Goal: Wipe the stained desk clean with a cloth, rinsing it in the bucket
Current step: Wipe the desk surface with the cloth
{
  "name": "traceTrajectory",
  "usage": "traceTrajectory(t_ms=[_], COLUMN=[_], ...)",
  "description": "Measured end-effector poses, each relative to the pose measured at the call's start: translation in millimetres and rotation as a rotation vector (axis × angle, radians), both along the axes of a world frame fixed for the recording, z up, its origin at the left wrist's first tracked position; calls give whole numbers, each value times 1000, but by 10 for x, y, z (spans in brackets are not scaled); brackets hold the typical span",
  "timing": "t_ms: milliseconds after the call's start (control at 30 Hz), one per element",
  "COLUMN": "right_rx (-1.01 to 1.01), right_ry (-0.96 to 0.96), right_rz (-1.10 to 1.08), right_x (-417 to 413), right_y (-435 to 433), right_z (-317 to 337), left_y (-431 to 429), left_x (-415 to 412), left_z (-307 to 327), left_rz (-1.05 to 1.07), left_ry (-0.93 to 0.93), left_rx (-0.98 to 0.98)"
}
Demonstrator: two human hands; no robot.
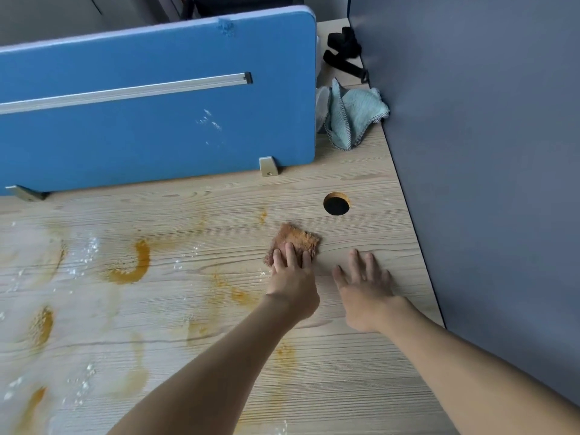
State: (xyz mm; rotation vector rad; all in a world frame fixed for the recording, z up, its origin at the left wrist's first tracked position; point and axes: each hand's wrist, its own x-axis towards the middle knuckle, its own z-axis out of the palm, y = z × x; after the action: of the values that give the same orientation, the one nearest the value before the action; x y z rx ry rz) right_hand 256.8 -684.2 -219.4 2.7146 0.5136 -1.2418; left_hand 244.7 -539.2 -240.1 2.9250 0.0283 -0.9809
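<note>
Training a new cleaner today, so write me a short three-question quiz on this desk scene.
1. True or false: the left hand presses the brown cloth onto the desk with straight fingers.
2. The right hand is: A) flat on bare desk, B) gripping the teal cloth, C) inside the hole.
3. Fill in: most orange stains lie to the ___ of the left hand.
Key: 1 true; 2 A; 3 left.

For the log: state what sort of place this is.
Likely an office workstation: a wood-grain desk with a cable hole, a blue divider panel along its back, and a grey partition beside it.
</note>
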Motion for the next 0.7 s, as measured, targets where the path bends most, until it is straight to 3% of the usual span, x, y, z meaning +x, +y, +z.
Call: traceTrajectory(t_ms=[267,700], right_rx=[73,-19], right_ry=[59,41], right_rz=[-31,13], right_x=[-111,-402], right_y=[-112,-170], right_z=[185,135], left_y=[105,46], left_x=[-49,-372], left_z=[101,-2], left_rz=[-3,-62], left_ry=[5,-12], left_rx=[-28,-38])
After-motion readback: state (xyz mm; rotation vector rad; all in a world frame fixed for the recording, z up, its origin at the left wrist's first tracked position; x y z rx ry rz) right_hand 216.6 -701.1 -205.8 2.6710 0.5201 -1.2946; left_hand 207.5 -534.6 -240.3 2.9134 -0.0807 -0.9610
